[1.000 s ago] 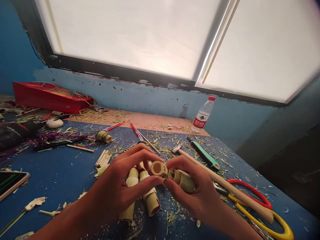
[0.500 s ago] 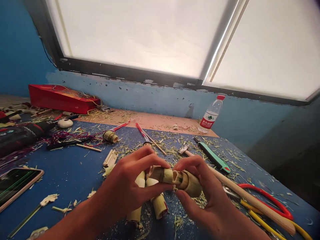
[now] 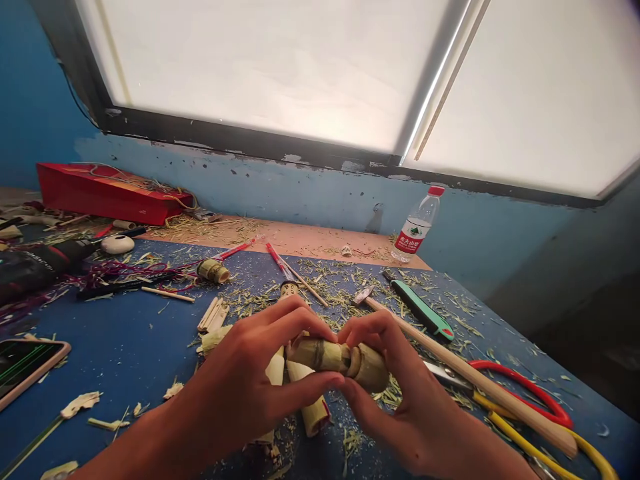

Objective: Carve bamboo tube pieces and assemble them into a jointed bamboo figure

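Observation:
Between thumb and fingers, my left hand (image 3: 270, 360) grips a short green-tan bamboo piece (image 3: 325, 357). My right hand (image 3: 395, 373) is closed on a rounder bamboo piece (image 3: 374, 370) with a narrower neck facing left. The two pieces meet end to end, the neck partly inside the left piece. My fingertips nearly touch above and below the joint. Beneath my hands lie several pale bamboo tubes (image 3: 315, 415), partly hidden; one shows a red edge. A patterned ring-topped piece (image 3: 289, 289) stands just beyond my left hand.
To the right lie a small hammer (image 3: 425, 343), a green utility knife (image 3: 423, 310) and red-and-yellow-handled pliers (image 3: 540, 400). A water bottle (image 3: 417, 227) stands at the back. Left are a phone (image 3: 30, 363), a power drill (image 3: 45, 267) and a red box (image 3: 110, 193). Shavings litter the blue tabletop.
The two bamboo pieces have come closer together, and the gap at the joint has narrowed. Both hands have drawn nearer each other. The whole view has shifted slightly.

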Motion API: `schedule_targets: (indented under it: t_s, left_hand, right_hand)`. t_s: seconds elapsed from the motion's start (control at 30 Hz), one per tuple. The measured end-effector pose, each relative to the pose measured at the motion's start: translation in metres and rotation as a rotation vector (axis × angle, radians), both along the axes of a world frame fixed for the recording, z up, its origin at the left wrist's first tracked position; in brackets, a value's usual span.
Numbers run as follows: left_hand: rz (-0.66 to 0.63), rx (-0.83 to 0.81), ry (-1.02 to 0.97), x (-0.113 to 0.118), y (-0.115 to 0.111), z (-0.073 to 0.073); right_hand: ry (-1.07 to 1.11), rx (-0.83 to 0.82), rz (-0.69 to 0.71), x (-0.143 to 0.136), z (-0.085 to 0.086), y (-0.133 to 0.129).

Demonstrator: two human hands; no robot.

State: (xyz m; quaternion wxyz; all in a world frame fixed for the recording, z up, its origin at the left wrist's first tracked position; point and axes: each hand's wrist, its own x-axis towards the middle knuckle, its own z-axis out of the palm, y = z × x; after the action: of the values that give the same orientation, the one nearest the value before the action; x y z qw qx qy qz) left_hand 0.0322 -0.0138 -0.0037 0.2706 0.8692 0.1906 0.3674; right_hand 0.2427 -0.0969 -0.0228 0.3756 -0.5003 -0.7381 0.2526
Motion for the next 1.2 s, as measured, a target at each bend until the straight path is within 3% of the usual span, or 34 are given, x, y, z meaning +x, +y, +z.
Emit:
schedule_targets:
  t_s: [0.37, 0.97, 1.2]
  left_hand:
    - [0.008, -0.039, 0.028, -0.0004, -0.0021, 0.0]
    - [-0.02, -0.036, 0.054, 0.0, -0.0003, 0.0023]
    - [-0.054, -0.027, 0.042, -0.0006, -0.0008, 0.0029]
  right_hand:
    - [-0.076, 0.085, 0.024, -0.0029, 0.0095, 0.0016]
    - [-0.102, 0.129, -0.041, -0.0058, 0.0067, 0.0014]
    - [-0.086, 0.075, -0.032, -0.0036, 0.0084, -0.0006]
